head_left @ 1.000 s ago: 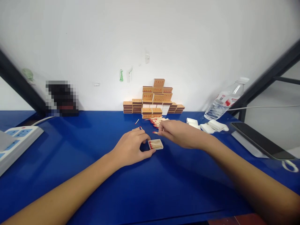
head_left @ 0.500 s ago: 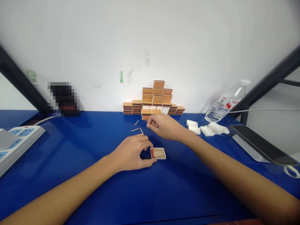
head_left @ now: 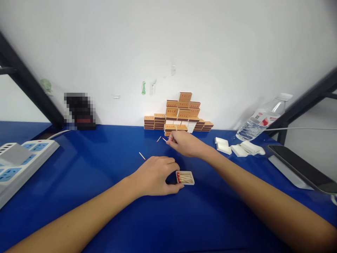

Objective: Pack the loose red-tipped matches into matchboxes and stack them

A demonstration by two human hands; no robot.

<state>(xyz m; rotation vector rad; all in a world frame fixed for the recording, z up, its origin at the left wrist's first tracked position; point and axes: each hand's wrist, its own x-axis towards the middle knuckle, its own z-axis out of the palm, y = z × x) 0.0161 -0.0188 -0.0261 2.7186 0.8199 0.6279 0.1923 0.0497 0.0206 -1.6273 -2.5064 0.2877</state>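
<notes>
my left hand, nearer, grips the tray by its left end, long axis crosswise; my right hand, pinching a match, is beyond it.

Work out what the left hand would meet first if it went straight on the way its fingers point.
The small tray of matches: it lies directly ahead of the left hand, which already seems to hold its nearer end, though exact contact is hard to tell.
</notes>
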